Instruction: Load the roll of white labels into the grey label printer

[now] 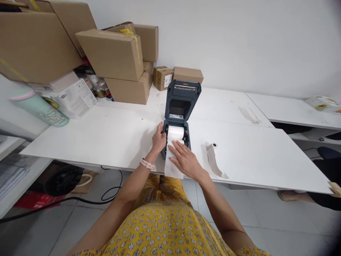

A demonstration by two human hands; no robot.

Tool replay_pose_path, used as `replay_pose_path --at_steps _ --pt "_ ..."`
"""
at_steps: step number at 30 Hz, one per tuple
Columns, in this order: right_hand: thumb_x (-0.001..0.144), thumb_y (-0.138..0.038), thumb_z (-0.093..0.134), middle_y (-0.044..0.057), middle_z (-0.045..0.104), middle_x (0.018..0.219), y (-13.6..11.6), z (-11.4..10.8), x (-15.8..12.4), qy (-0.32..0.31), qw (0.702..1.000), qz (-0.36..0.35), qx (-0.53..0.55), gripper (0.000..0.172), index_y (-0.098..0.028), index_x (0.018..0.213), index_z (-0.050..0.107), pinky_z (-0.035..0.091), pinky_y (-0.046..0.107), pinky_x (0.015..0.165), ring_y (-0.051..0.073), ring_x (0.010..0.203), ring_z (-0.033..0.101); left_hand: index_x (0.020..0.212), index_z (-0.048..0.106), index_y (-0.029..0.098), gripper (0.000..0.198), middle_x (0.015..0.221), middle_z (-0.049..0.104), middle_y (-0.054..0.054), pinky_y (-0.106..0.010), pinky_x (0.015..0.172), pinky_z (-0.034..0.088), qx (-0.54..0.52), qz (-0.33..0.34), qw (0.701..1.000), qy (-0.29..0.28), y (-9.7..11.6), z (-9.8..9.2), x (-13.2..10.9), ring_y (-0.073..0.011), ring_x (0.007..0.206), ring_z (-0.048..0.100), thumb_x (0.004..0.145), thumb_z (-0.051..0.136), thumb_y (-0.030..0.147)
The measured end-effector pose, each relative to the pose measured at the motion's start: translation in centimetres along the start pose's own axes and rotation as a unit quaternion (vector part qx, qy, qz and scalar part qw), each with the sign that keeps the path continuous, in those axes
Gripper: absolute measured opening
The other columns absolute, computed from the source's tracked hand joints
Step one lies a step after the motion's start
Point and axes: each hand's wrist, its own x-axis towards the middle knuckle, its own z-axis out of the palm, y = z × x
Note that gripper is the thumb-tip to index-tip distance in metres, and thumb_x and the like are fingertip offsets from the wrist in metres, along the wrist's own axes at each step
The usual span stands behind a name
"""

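Note:
A dark blue label printer (182, 101) stands on the white table with its lid raised. Inside it sits a white paper roll (176, 132), and a paper strip (173, 169) runs from it over the printer's front to the table edge. My left hand (159, 139) grips the printer's left side, thumb toward the inside. Stretched out flat, the fingers of my right hand (183, 158) press on the strip, hiding part of it and the printer's front. To the right lies a small roll core (214, 145) with a curled grey-white strip (213, 160) trailing from it.
Cardboard boxes (112, 53) are stacked at the back left, beside a mint bottle (39, 106). Two smaller cartons (188, 74) stand behind the printer. Clear plastic (249, 115) lies back right. Black cables (87, 201) hang below. Another person's foot (290, 195) shows at right.

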Motion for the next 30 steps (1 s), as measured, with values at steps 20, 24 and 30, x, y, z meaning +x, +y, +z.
replay_pose_path --at_steps 20,24,30 --pt "0.099 -0.043 0.056 0.01 0.036 0.165 -0.8 -1.1 -1.4 -0.018 0.998 0.008 0.065 0.061 -0.026 0.156 0.042 0.035 0.06 0.124 0.033 0.154 0.032 0.156 0.032 0.022 0.082 0.165 0.037 -0.012 -0.041 0.123 0.035 -0.091 -0.071 0.993 -0.03 0.4 0.0 -5.2 -0.0274 0.151 0.039 0.085 0.07 0.037" --pt "0.102 -0.048 0.05 0.003 0.068 0.138 1.4 -5.2 0.1 0.015 0.981 0.018 0.191 0.041 -0.037 0.139 0.062 0.047 0.054 0.116 0.028 0.134 0.061 0.156 0.032 0.024 0.084 0.159 0.046 -0.012 -0.041 0.117 0.044 -0.133 -0.092 0.985 -0.058 0.3 -0.6 -7.0 -0.0282 0.143 0.05 0.084 0.072 0.042" --pt "0.098 -0.074 0.031 0.005 0.04 0.164 11.8 -10.1 12.6 0.338 0.917 0.077 0.198 0.072 -0.034 0.158 0.032 0.036 0.053 0.121 0.028 0.153 0.036 0.155 0.035 0.023 0.085 0.159 0.047 -0.013 -0.042 0.117 0.044 -0.136 -0.092 0.985 -0.061 0.1 -0.8 -6.7 -0.0296 0.144 0.048 0.082 0.075 0.038"
